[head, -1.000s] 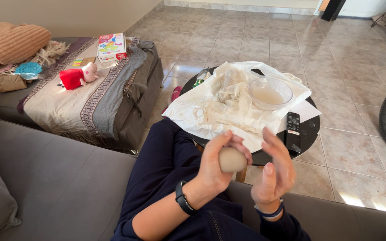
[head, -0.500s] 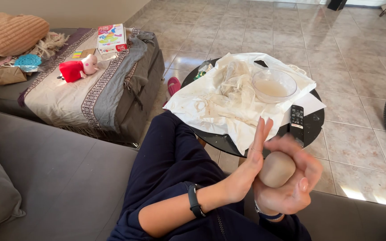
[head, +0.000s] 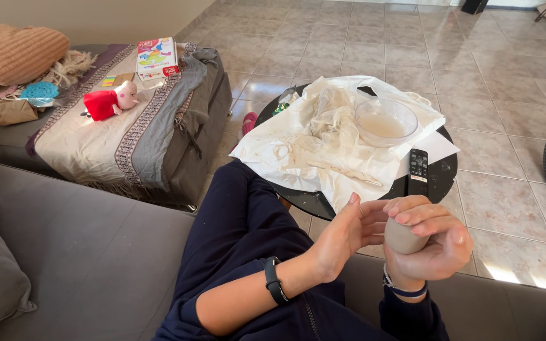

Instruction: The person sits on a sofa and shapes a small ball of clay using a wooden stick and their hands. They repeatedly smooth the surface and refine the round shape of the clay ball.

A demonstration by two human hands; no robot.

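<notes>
A seated person's right hand [head: 434,243] curls closed around a smooth grey lump of clay [head: 404,237], held near the lap, while the open left hand [head: 349,230] presses flat against its left side. Just beyond, a round black table [head: 440,180] holds a stained white cloth [head: 323,142], a bowl of cloudy water [head: 385,121] and a remote control [head: 418,165]. Smoothing well likely needs even, gentle palm pressure and slow turning.
</notes>
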